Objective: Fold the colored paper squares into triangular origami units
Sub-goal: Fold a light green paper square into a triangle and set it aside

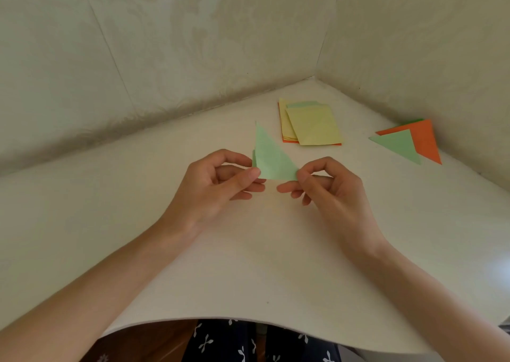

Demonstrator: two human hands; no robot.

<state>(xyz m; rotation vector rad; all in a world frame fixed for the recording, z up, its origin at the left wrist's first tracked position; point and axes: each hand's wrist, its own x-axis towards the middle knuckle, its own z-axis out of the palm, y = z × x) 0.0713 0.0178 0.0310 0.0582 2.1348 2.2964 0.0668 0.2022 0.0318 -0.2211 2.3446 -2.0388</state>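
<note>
Head view: you are looking down on a smooth white table (248, 251) set into a corner of pale wallpaper (165, 44) with a faint floral relief.
Green paper: your thin, matte light-green triangle (269, 160) is held up off the table between both hands, its long point aimed away from you; a narrow folded flap shows along its left edge.
Left hand: your left hand (218, 185) pinches the triangle's lower left corner between thumb and forefinger, the other fingers curled beneath.
Right hand: your right hand (328, 187) pinches the lower right corner the same way.
Paper stack: a loose stack of squares (311, 125) lies flat beyond your hands, a creased yellow sheet on top, with green and orange edges peeking out.
Finished pieces: a flat green unit (397, 145) overlaps an orange unit (425, 140) at the right, near the wall; both are sharp-cornered triangles.
Lap: dark fabric (234, 342) with small white bows shows below the table's curved near edge.
</note>
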